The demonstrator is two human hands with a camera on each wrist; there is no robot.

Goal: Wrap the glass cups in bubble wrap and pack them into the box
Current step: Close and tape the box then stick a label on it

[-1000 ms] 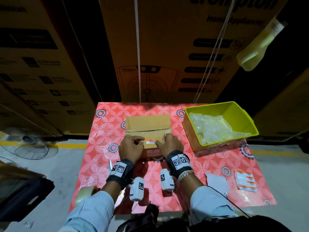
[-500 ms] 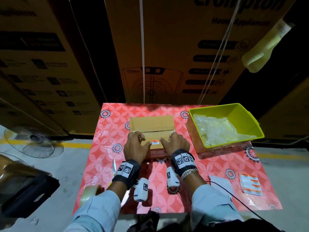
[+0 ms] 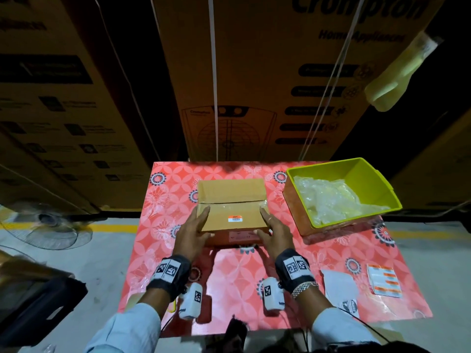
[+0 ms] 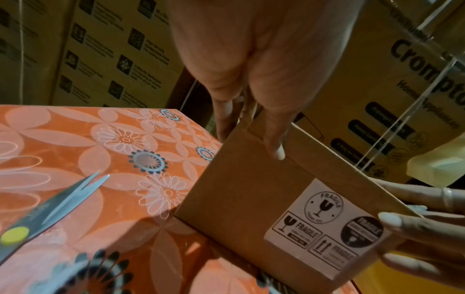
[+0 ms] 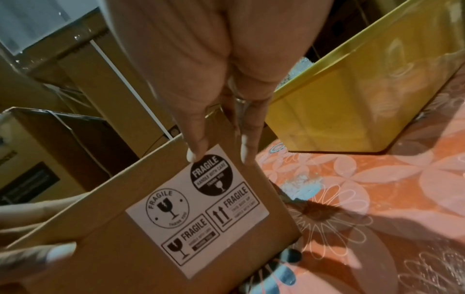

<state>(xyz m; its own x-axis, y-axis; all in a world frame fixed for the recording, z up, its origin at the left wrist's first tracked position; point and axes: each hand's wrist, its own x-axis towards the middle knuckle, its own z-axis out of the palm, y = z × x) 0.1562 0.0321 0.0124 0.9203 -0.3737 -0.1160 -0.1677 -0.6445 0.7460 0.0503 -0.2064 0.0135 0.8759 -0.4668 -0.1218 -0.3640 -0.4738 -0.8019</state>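
Table with red floral plastic cover (image 3: 229, 276). Steel scissors with yellow pivot (image 4: 48, 210) lie near its left edge. Orange-and-white printed card (image 3: 384, 281) and white paper sheet (image 3: 339, 285) sit at right. Large brown cartons (image 3: 267, 72) stacked behind; pedestal fan (image 3: 48, 222) on floor, left.

Matt brown cardboard box (image 3: 232, 200), glossy paper fragile sticker (image 5: 198, 210); shiny plastic floral tablecloth (image 3: 331, 250); glossy green plastic bin (image 3: 367, 174) far right with clear crinkly bubble wrap (image 3: 328, 200); metal scissors (image 4: 62, 201).
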